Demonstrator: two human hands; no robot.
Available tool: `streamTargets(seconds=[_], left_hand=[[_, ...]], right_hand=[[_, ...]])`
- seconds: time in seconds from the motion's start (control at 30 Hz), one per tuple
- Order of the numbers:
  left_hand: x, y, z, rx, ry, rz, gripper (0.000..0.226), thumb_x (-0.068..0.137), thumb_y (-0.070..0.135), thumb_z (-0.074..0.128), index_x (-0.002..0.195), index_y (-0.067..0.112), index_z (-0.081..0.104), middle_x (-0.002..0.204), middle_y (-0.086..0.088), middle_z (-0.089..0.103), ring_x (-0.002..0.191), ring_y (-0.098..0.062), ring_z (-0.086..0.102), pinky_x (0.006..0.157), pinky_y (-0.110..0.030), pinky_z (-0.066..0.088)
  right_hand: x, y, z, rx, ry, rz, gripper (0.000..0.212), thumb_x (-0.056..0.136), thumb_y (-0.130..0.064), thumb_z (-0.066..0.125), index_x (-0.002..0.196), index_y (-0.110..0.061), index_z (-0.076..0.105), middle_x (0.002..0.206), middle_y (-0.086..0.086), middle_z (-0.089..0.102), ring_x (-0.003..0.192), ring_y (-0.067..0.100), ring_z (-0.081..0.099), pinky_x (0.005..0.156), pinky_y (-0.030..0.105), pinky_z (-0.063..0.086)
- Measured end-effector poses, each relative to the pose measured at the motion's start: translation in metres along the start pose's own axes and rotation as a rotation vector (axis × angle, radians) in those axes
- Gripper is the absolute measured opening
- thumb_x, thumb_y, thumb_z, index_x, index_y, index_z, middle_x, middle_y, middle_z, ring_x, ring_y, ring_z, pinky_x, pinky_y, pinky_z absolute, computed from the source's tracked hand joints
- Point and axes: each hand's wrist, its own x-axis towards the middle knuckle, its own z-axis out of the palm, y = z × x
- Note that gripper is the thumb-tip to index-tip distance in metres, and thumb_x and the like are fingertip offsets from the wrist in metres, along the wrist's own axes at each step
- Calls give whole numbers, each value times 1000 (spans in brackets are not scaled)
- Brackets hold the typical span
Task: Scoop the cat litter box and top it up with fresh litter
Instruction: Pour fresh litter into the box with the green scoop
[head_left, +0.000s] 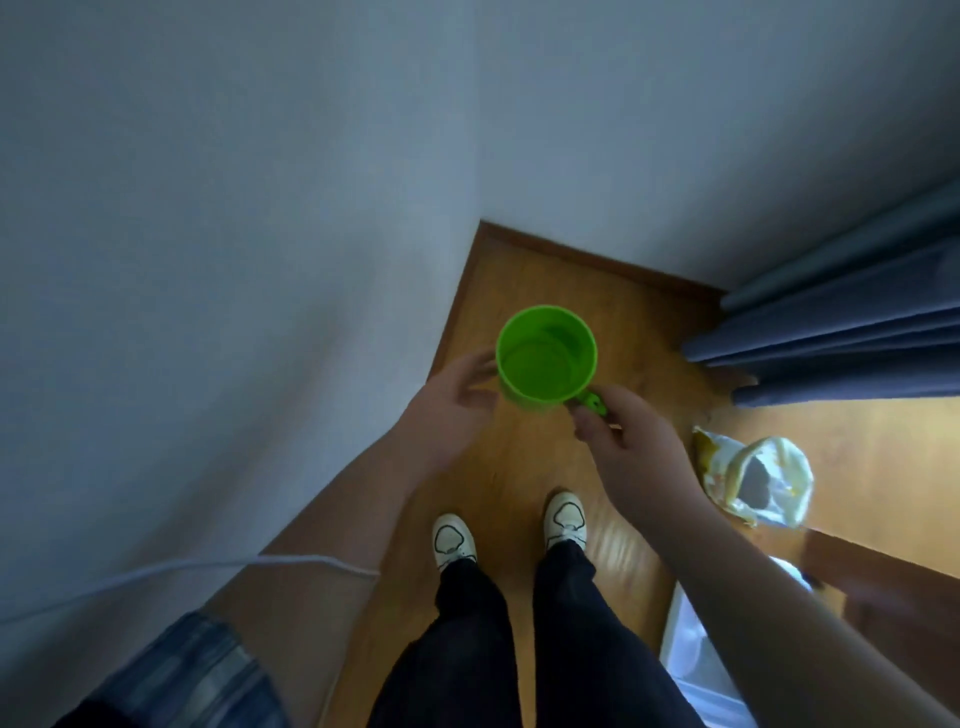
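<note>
A bright green plastic cup (545, 358) with a short handle hangs above the wooden floor in front of me; its inside looks bare. My right hand (628, 452) pinches the handle at the cup's lower right. My left hand (452, 405) is beside the cup's left wall with relaxed fingers, fingertips at or near the wall. An open bag (753, 478), white and yellow with dark contents, stands on the floor to the right. A white box edge (691, 649) shows at the lower right, mostly hidden by my right arm.
I stand in a narrow floor corner between a pale wall (234, 260) on the left and blue curtains (841, 332) at the right. A thin white cable (291, 564) crosses my left forearm. A brown wooden edge (883, 566) lies at right.
</note>
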Motion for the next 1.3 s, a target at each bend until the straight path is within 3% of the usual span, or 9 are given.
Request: streamTargets(seconds=[0.1, 0.23, 0.33, 0.53, 0.63, 0.8, 0.97, 1.13, 1.3], left_hand=[[-61, 79, -13, -16, 4, 117, 52, 87, 10, 66, 134, 26, 52, 125, 4, 64, 93, 0, 68, 83, -31, 56], [-122, 164, -20, -1, -10, 250, 51, 76, 31, 66, 124, 38, 52, 120, 10, 65, 91, -9, 69, 80, -32, 56], [-146, 206, -15, 5, -69, 357, 41, 83, 24, 70, 117, 40, 56, 114, 9, 68, 86, -9, 68, 83, -32, 54], [-177, 292, 28, 40, -265, 536, 29, 88, 29, 67, 113, 41, 57, 117, 5, 67, 91, -15, 70, 77, -36, 58], [-194, 332, 66, 37, -334, 612, 26, 95, 17, 63, 112, 36, 58, 114, -3, 64, 99, -25, 68, 83, -44, 59], [-218, 384, 149, 43, -429, 695, 25, 96, 10, 59, 117, 23, 56, 124, -8, 58, 107, -33, 64, 84, -44, 59], [-230, 421, 245, 67, -587, 799, 41, 96, 8, 60, 130, 30, 52, 135, 3, 56, 93, -21, 65, 72, -27, 57], [-229, 452, 333, 142, -693, 830, 44, 85, 34, 69, 124, 49, 53, 133, 13, 57, 96, -17, 70, 75, -35, 59], [-226, 459, 410, 145, -769, 776, 53, 75, 51, 74, 124, 45, 55, 123, 15, 62, 103, -16, 68, 78, -37, 59]], right_hand=[[-57, -60, -44, -24, 88, -68, 15, 99, -32, 56, 85, -26, 56, 82, -1, 64, 74, 8, 57, 64, 27, 45], [-122, -108, -89, -20, 252, -149, 10, 99, -33, 55, 95, -25, 60, 82, -4, 63, 78, 8, 58, 68, 31, 47], [-161, -124, -120, -11, 339, -191, 9, 99, -32, 56, 91, -29, 58, 79, -7, 61, 74, 5, 56, 62, 25, 43], [-225, -123, -196, 102, 538, -241, 28, 101, -39, 49, 86, -19, 59, 74, 2, 63, 73, 14, 59, 71, 35, 48], [-259, -112, -238, 196, 624, -267, 29, 101, -40, 49, 88, -18, 63, 77, 4, 67, 76, 18, 64, 77, 44, 52], [-309, -75, -303, 234, 742, -341, 58, 88, -70, 44, 90, -16, 64, 82, 8, 67, 78, 25, 64, 79, 56, 51], [-353, -21, -369, 268, 861, -315, 33, 95, -45, 46, 84, -19, 65, 81, 9, 66, 77, 25, 62, 81, 52, 51], [-381, 32, -429, 359, 942, -281, 34, 100, -33, 45, 84, -12, 66, 81, 8, 68, 75, 27, 63, 76, 54, 54], [-397, 82, -468, 503, 967, -215, 47, 93, -42, 44, 89, 0, 62, 84, 20, 66, 73, 26, 66, 71, 43, 54]])
